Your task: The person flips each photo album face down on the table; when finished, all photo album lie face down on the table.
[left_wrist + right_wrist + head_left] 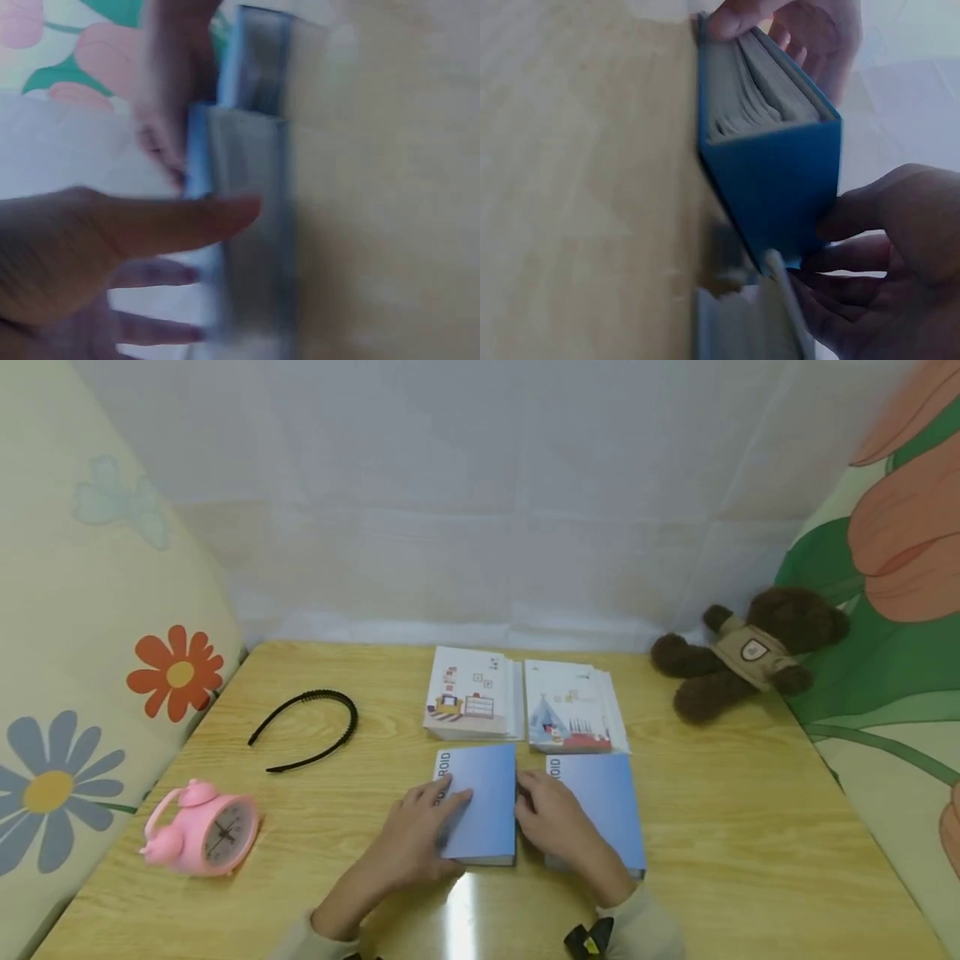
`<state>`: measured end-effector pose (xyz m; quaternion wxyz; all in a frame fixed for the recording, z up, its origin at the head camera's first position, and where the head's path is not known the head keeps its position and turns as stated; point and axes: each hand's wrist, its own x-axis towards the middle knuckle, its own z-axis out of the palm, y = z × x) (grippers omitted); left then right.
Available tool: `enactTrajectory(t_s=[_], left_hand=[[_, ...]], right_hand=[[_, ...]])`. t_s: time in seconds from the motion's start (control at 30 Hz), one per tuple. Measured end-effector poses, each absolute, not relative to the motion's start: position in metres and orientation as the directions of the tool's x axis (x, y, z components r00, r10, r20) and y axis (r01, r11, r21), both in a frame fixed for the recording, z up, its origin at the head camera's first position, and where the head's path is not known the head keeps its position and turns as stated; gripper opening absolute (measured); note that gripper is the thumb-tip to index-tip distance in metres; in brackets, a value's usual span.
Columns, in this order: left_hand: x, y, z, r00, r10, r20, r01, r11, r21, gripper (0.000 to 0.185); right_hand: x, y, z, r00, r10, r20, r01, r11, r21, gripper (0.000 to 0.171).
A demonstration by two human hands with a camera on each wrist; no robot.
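A thick blue photo album (483,806) with dark lettering along its left side lies flat on the table. My left hand (408,835) holds it, fingers over the cover and thumb at the near page edge, as the right wrist view shows. Against the album's blue spine (780,180), on its right side, my right hand (558,814) rests with thumb and fingertips, the fingers loosely bent. A second blue album (611,806) lies just to the right, partly covered by my right hand and forearm. The left wrist view is blurred.
Behind the albums lie two stacks of white illustrated booklets, a left stack (465,697) and a right stack (570,710). A black headband (348,727) and a pink alarm clock (202,831) are on the left. A brown teddy bear (750,652) lies at the far right.
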<state>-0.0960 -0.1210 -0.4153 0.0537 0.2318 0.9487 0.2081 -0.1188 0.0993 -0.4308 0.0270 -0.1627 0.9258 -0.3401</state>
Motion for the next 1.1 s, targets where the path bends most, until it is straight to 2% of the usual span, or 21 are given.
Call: enactTrajectory(t_s=[0.07, 0.17, 0.33, 0.47, 0.7, 0.83, 1.0, 1.1], left_hand=[[-0.106, -0.121, -0.402, -0.859, 0.51, -0.051, 0.44, 0.785, 0.437, 0.089], [-0.128, -0.111, -0.377, -0.827, 0.56, -0.058, 0.47, 0.744, 0.475, 0.089], [-0.174, -0.066, -0.353, -0.841, 0.541, -0.023, 0.478, 0.761, 0.438, 0.089], [-0.21, -0.034, -0.364, -0.864, 0.501, -0.052, 0.45, 0.813, 0.371, 0.096], [-0.242, -0.016, -0.404, -0.908, 0.402, -0.12, 0.345, 0.879, 0.33, 0.087], [-0.246, -0.007, -0.415, -0.907, 0.387, -0.165, 0.321, 0.891, 0.321, 0.092], [-0.243, 0.003, -0.418, -0.922, 0.353, -0.16, 0.292, 0.904, 0.313, 0.089], [-0.241, 0.005, -0.42, -0.933, 0.332, -0.141, 0.256, 0.885, 0.389, 0.084]], right_hand=[[-0.124, 0.106, -0.426, -0.944, -0.323, 0.058, -0.28, 0.7, -0.656, 0.039], [-0.133, 0.12, -0.415, -0.95, -0.308, 0.056, -0.258, 0.67, -0.697, 0.038], [-0.162, 0.15, -0.387, -0.964, -0.25, 0.089, -0.243, 0.696, -0.676, 0.048], [-0.205, 0.171, -0.375, -0.983, -0.175, 0.063, -0.176, 0.772, -0.61, 0.057], [-0.274, 0.192, -0.39, -0.979, -0.128, -0.159, 0.005, 0.765, -0.644, 0.072], [-0.289, 0.201, -0.404, -0.962, -0.144, -0.231, 0.037, 0.772, -0.635, 0.076], [-0.293, 0.205, -0.416, -0.954, -0.15, -0.258, 0.02, 0.831, -0.555, 0.076], [-0.292, 0.202, -0.417, -0.962, -0.139, -0.236, 0.009, 0.845, -0.535, 0.074]])
